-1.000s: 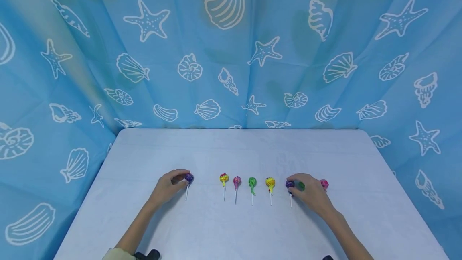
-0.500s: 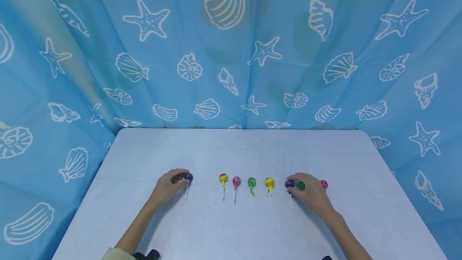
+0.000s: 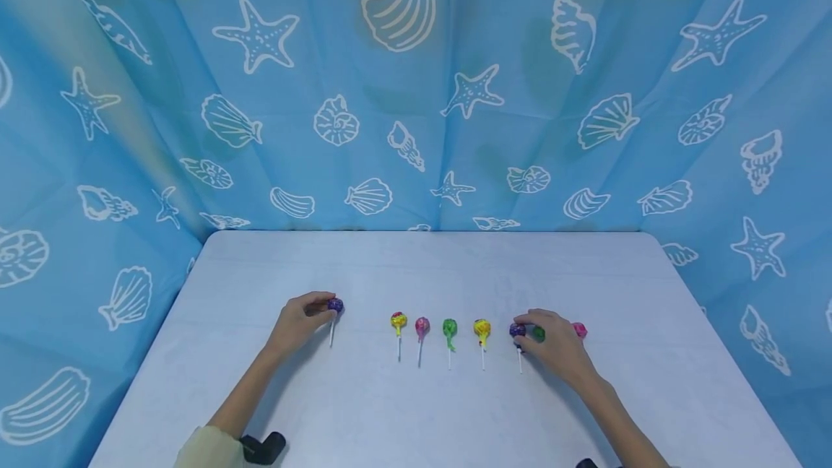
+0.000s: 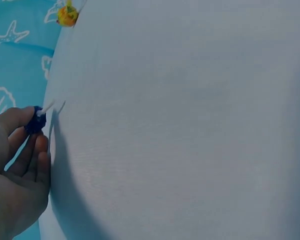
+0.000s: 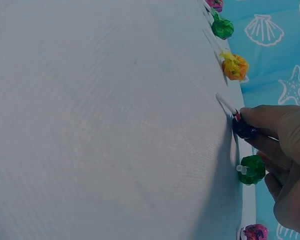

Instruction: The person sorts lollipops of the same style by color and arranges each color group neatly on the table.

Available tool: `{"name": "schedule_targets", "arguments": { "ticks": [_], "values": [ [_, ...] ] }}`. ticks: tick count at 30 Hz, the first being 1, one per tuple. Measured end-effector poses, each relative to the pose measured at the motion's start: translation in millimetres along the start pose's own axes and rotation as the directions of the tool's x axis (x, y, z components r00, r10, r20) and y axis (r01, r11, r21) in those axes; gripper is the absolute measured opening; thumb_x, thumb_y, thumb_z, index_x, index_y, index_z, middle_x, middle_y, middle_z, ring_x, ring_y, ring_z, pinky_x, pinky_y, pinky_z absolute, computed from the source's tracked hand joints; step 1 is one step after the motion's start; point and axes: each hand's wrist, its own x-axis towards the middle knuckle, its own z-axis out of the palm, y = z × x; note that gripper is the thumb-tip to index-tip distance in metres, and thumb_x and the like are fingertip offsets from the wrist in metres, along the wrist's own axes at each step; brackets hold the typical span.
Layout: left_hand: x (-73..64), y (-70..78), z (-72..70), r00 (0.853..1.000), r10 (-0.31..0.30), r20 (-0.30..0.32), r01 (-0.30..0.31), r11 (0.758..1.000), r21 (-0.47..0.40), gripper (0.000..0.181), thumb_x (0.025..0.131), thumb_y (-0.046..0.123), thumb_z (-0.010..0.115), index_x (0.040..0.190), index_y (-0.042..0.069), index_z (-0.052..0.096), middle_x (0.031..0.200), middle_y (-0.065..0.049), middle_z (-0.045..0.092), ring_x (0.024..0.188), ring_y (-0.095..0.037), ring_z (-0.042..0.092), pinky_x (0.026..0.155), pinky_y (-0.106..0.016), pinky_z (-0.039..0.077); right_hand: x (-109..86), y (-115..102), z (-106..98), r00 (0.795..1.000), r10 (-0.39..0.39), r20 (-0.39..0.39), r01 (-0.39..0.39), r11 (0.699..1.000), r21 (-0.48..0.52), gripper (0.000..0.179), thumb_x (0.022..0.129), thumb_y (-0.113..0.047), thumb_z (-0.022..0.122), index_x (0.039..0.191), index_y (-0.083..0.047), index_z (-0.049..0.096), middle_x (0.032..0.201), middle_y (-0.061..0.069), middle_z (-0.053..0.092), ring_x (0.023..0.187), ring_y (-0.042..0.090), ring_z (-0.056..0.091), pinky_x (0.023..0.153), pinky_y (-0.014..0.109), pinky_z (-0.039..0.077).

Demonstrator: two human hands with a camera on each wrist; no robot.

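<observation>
On the left, my left hand (image 3: 294,323) pinches the round head of a purple-wrapped lollipop (image 3: 335,305) between thumb and fingers. Its white stick points down toward me, and in the left wrist view the stick's shadow lies apart from it on the cloth. My right hand (image 3: 557,345) holds another purple lollipop (image 3: 516,330) by its head, at the right of a row. Just beside those fingers is a green lollipop (image 5: 252,170), partly hidden by the hand in the head view. A pink lollipop (image 3: 580,329) shows beyond the right hand, its stick hidden there.
Between the hands lie a yellow lollipop (image 3: 399,319), a pink one (image 3: 422,326), a green one (image 3: 450,326) and a second yellow one (image 3: 482,328), sticks toward me. A white cloth covers the table (image 3: 416,410). A blue shell-print curtain (image 3: 416,92) stands behind.
My left hand has moved slightly away from me with the purple lollipop, whose stick now tilts more. The right hand keeps its hold, and the whole head view has shifted a little.
</observation>
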Motion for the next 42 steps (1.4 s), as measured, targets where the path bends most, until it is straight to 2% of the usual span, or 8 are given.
{"name": "schedule_targets", "arguments": {
  "ticks": [8, 16, 22, 32, 42],
  "values": [
    [28.4, -3.0, -2.6, 0.999, -0.021, -0.028, 0.023, 0.999, 0.047, 0.035, 0.092, 0.006, 0.070, 0.125, -0.003, 0.065, 0.112, -0.016, 0.068, 0.103, -0.029, 0.064, 0.091, -0.038, 0.052, -0.2, -0.7, 0.9, 1.000, -0.005, 0.001, 0.005, 1.000, 0.002, 0.031, 0.086, -0.014, 0.079, 0.116, -0.008, 0.073, 0.127, 0.024, 0.062, 0.122, 0.047, 0.053, 0.096, 0.064, 0.044],
    [52.1, -3.1, -2.0, 0.996, -0.071, -0.058, 0.076, 0.993, 0.089, 0.035, 0.094, 0.009, 0.069, 0.127, -0.002, 0.064, 0.109, -0.015, 0.068, 0.102, -0.029, 0.062, 0.087, -0.038, 0.050, 1.7, -1.2, 1.4, 0.999, -0.030, -0.024, 0.031, 0.999, 0.013, 0.032, 0.085, -0.012, 0.080, 0.116, -0.007, 0.073, 0.123, 0.021, 0.064, 0.120, 0.044, 0.055, 0.095, 0.062, 0.046],
    [64.4, -5.6, -1.3, 0.996, -0.037, -0.087, 0.046, 0.994, 0.103, 0.033, 0.093, 0.009, 0.070, 0.124, -0.002, 0.066, 0.105, -0.015, 0.069, 0.100, -0.030, 0.064, 0.085, -0.039, 0.051, 2.7, 0.1, 2.4, 1.000, -0.021, -0.016, 0.022, 0.999, 0.028, 0.031, 0.085, -0.012, 0.079, 0.116, -0.007, 0.072, 0.122, 0.019, 0.065, 0.121, 0.043, 0.055, 0.096, 0.062, 0.045],
    [71.9, -6.3, 1.2, 0.992, -0.019, -0.128, 0.034, 0.993, 0.113, 0.034, 0.093, 0.009, 0.071, 0.125, -0.002, 0.066, 0.110, -0.020, 0.070, 0.104, -0.034, 0.065, 0.094, -0.045, 0.051, 3.7, -3.7, -1.8, 1.000, 0.007, -0.002, -0.007, 0.999, 0.047, 0.029, 0.086, -0.013, 0.078, 0.115, -0.007, 0.073, 0.122, 0.018, 0.065, 0.121, 0.042, 0.055, 0.097, 0.062, 0.045],
    [73.9, -3.8, 3.1, 0.992, 0.004, -0.130, 0.009, 0.995, 0.100, 0.033, 0.092, 0.008, 0.071, 0.122, -0.004, 0.067, 0.110, -0.021, 0.070, 0.102, -0.034, 0.066, 0.091, -0.045, 0.052, 7.6, -19.0, -19.2, 0.999, 0.005, -0.045, -0.001, 0.997, 0.077, 0.030, 0.088, -0.013, 0.078, 0.117, -0.007, 0.072, 0.122, 0.018, 0.066, 0.121, 0.042, 0.055, 0.096, 0.062, 0.045]
  ]
}}
